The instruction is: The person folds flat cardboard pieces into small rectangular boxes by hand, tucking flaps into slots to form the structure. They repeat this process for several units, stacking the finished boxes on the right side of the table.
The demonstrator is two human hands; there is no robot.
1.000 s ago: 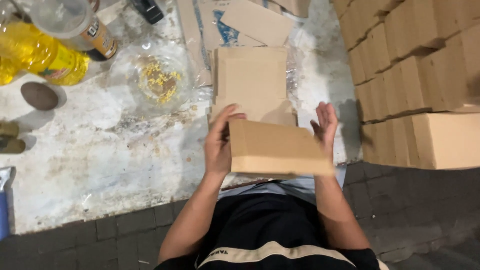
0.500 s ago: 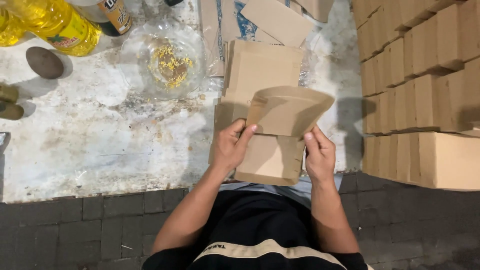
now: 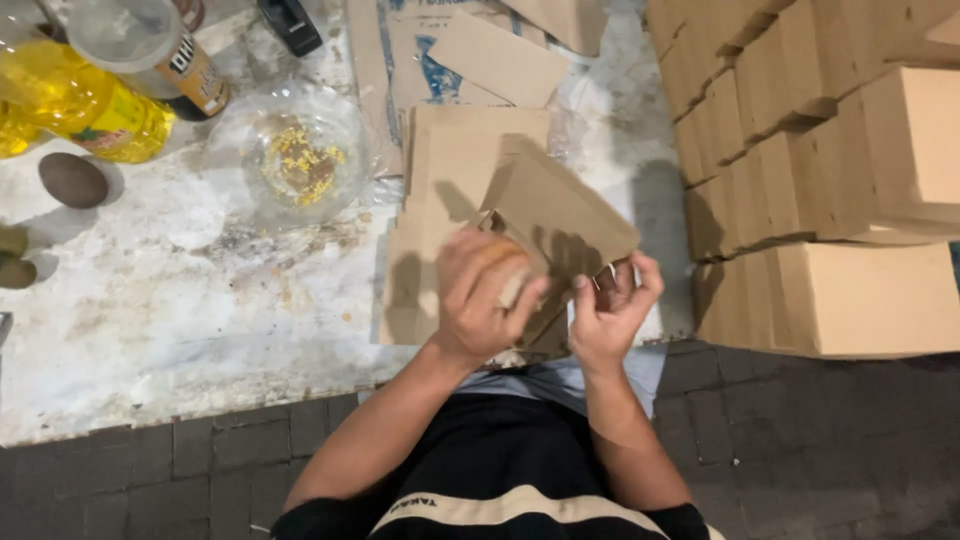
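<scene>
- The folded box [image 3: 560, 215] is plain brown cardboard, matt and smooth, held by the left hand [image 3: 480, 295] and the right hand [image 3: 610, 315].
- The flat blanks [image 3: 450, 170] under it are the same matt brown cardboard.
- The stacked boxes [image 3: 840, 180] are matt tan cardboard with clean, smooth faces.
- The worktop [image 3: 180, 330] looks like pale stone or painted board, rough, stained and worn.
- The bowl [image 3: 300, 150] is clear and glossy, plastic or glass.
- The oil bottle [image 3: 80, 105] is clear glossy plastic.
- The floor [image 3: 820, 450] is dark, matt paving brick.
</scene>
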